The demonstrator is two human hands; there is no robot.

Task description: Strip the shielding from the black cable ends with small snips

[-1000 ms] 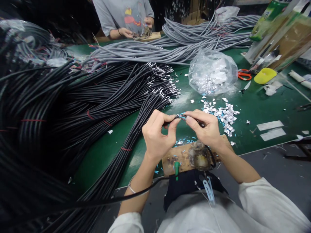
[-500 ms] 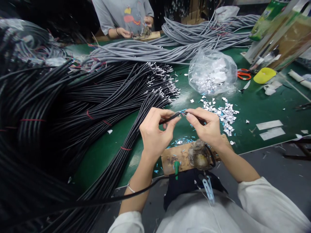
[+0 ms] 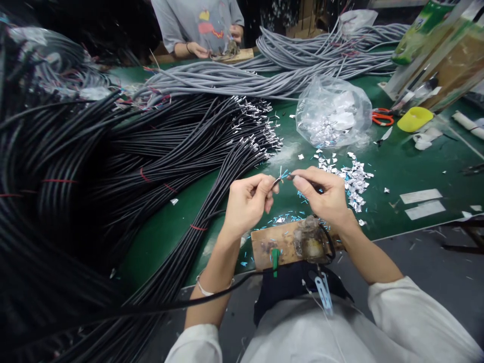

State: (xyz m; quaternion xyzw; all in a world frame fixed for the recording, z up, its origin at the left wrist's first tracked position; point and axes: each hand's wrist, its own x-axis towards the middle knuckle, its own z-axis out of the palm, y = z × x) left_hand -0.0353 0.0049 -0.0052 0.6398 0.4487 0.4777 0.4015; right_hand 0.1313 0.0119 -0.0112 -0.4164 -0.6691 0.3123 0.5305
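My left hand [image 3: 249, 201] is closed, thumb against fingers, around the end of a black cable [image 3: 277, 182]. Several thin blue wires [image 3: 283, 173] fan out from that end. Close to them, my right hand [image 3: 321, 194] pinches a thin dark thing [image 3: 291, 177] whose tip reaches the wires. Its kind cannot be made out, as the fingers cover most of it. Below both hands, a stained wooden board [image 3: 262, 247] lies at the table edge with a crusted lump-like fixture [image 3: 310, 239] and a green clip [image 3: 275, 259] on it.
Bundles of black cables [image 3: 181, 141] fill the left, with grey cables [image 3: 212, 78] behind. A clear plastic bag [image 3: 333, 113] of foil scraps, loose foil pieces [image 3: 355, 179], orange-handled scissors [image 3: 382, 117] and a yellow cup-like object [image 3: 415, 119] lie right. Across the table sits a person [image 3: 204, 30].
My left hand has turned and its fingers have curled in closer to the cable end. The blue wires now spread apart more. My right hand stays nearly in place.
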